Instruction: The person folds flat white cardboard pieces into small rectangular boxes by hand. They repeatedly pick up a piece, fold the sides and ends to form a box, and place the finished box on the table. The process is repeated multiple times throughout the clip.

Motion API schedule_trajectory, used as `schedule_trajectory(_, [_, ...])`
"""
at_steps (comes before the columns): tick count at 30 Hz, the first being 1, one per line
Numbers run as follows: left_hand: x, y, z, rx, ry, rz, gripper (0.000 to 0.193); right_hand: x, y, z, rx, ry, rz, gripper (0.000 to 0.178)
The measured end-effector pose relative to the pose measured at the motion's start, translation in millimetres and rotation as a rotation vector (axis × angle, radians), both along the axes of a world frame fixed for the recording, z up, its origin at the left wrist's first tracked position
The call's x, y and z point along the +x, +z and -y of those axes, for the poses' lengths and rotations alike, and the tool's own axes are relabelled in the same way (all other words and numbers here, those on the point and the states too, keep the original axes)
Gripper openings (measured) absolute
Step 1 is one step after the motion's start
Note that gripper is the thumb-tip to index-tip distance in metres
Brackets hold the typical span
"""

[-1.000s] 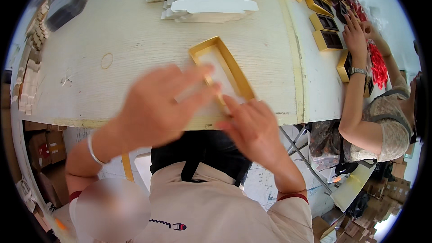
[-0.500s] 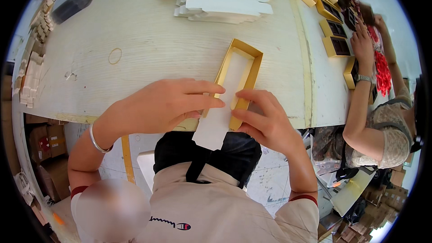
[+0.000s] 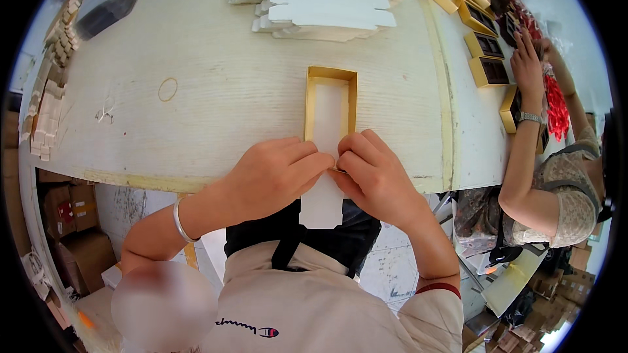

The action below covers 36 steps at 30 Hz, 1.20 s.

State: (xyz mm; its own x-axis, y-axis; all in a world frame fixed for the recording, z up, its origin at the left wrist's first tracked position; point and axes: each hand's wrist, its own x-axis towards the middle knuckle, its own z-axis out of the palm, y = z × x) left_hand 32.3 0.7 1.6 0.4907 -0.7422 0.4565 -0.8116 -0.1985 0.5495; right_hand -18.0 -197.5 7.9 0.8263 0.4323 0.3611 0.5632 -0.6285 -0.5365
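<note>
A long gold cardboard box (image 3: 331, 73), white inside, lies at the table's near edge with its far end folded up. Both my hands close on its near end. My left hand (image 3: 281, 173) pinches the near left corner, fingertips pressed inward. On the near right corner, my right hand (image 3: 373, 168) has its fingers curled and pressed together. Between the hands, a white end flap (image 3: 320, 208) sticks out toward me past the table edge. The fingers hide the near corners and small side flaps.
Flat white box blanks (image 3: 327, 0) are stacked at the far middle. A rubber band (image 3: 168, 89) lies on the table (image 3: 222, 65) at left. Gold boxes with dark inserts (image 3: 489, 70) line the right side, where a co-worker's hand (image 3: 526, 65) is busy. Dark plastic trays (image 3: 104, 6) sit far left.
The box has turned from slanted to nearly straight toward me. My hands have come together at its near end, and the fingers have closed on its corners.
</note>
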Motion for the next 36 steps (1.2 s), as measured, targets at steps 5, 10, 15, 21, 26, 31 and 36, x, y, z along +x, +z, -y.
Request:
schedule_trajectory(5, [-1.4,-3.0,1.2,0.006,-0.010,0.009,0.011,-3.8,4.3,-2.9,0.016,-0.031,-0.038,0.021])
schedule_trajectory(10, [2.1,0.1,0.5,0.031,-0.009,-0.074,0.010,-14.6,15.0,2.0,0.011,-0.062,-0.120,0.035])
schedule_trajectory(15, [2.7,2.3,0.3,0.047,-0.027,-0.127,0.008,-39.7,0.6,5.7,-0.200,-0.014,0.187,0.033])
schedule_trajectory(21, [3.5,2.2,0.6,0.055,-0.039,-0.135,0.017,-29.9,-16.9,8.0,0.018,-0.036,0.234,0.027])
schedule_trajectory(26, [8.3,6.5,-8.3,-0.036,-0.118,-0.581,0.034,-20.8,-13.6,3.7,0.317,-0.109,0.033,0.030])
schedule_trajectory(31, [5.7,6.5,-9.3,0.139,-0.068,-0.575,0.025,-18.4,-7.6,-1.3,0.457,-0.135,-0.180,0.035])
schedule_trajectory(36, [-5.5,-5.6,2.5,-0.186,0.024,-0.573,0.023,-19.9,-11.6,-7.5,0.482,-0.186,-0.154,0.037])
